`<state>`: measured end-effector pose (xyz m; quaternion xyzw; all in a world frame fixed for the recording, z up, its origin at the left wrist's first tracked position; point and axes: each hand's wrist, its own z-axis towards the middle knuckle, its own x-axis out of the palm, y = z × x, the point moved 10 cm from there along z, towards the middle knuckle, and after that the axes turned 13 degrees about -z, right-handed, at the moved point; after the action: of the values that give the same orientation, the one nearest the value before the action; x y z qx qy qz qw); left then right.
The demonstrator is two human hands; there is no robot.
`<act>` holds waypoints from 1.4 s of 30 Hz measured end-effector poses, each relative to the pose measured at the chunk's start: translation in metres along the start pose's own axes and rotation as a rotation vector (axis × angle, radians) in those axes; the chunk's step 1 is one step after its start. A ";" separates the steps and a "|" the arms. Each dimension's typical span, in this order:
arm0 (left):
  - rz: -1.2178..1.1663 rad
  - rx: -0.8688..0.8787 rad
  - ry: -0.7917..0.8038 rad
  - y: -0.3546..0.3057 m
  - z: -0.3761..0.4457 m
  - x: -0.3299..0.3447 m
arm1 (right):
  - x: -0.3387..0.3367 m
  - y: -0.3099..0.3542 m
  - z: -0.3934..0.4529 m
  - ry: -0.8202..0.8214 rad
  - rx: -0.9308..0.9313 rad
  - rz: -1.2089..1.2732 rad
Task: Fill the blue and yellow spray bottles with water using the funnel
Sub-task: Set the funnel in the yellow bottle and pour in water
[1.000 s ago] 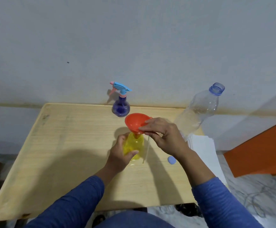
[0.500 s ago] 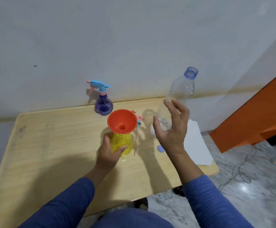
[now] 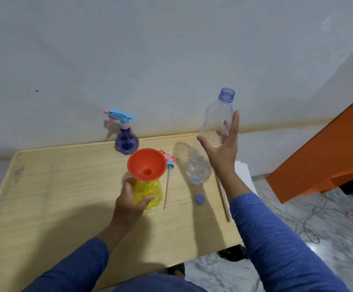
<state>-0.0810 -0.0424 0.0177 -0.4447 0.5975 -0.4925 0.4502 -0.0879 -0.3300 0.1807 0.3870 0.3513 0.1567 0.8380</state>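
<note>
At frame centre the left hand (image 3: 129,202) grips the translucent yellow spray bottle (image 3: 149,192) with the orange plastic funnel (image 3: 147,165) in its neck; the right hand (image 3: 222,153), fingers spread, reaches around the clear plastic water bottle (image 3: 210,142) without clasping it; the blue spray bottle (image 3: 126,141) stands behind, upper left of the funnel.

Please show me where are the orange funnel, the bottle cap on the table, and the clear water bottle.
orange funnel (image 3: 147,165): head view, on the inner wall of its bowl.
bottle cap (image 3: 200,199): head view, on its flat top.
clear water bottle (image 3: 215,123): head view, on its upper body, above the fingers.
</note>
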 end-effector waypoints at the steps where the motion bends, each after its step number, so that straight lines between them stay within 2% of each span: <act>1: -0.001 -0.005 0.002 0.000 0.000 0.000 | 0.004 0.002 0.005 0.035 -0.019 -0.022; 11: 0.008 0.015 0.011 -0.009 -0.005 0.000 | 0.020 0.058 0.002 0.447 -0.370 -0.165; 15: 0.013 0.044 0.023 -0.012 -0.005 0.001 | 0.023 0.078 -0.016 0.645 -0.561 -0.352; 20: 0.008 0.032 0.018 -0.013 -0.004 0.002 | 0.021 0.074 -0.029 0.802 -0.642 -0.611; 28: 0.011 0.018 0.031 -0.020 -0.007 0.002 | 0.021 0.082 -0.037 0.834 -0.860 -0.914; 37: 0.018 0.021 0.032 -0.024 -0.009 0.002 | 0.026 0.095 -0.039 0.820 -1.021 -1.062; 42: 0.010 0.022 0.037 -0.025 -0.009 0.001 | 0.031 0.095 -0.036 0.822 -1.046 -1.106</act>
<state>-0.0880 -0.0449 0.0436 -0.4274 0.6024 -0.5052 0.4463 -0.0904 -0.2326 0.2219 -0.3622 0.6469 -0.0045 0.6710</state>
